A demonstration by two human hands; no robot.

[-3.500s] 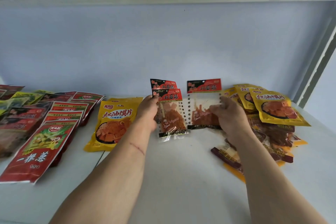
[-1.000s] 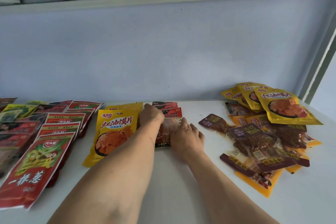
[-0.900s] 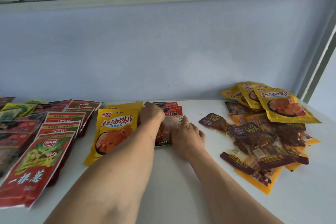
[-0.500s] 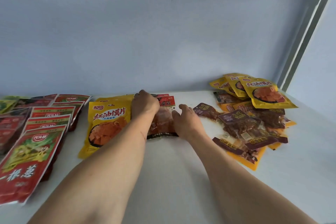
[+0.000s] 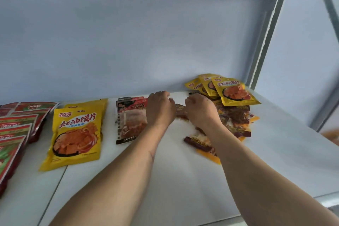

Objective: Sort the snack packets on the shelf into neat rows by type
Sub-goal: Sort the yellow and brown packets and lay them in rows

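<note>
Glossy yellow pouch [image 5: 77,132], clear crinkled packets [image 5: 131,121], hands [image 5: 160,109] over maroon packet [image 5: 180,113]

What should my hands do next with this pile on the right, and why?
Probably lift one brown packet out of the mixed pile and start a new row. Both the left hand and right hand are at it, and the red-topped packets already lie stacked beside the yellow packet.
</note>
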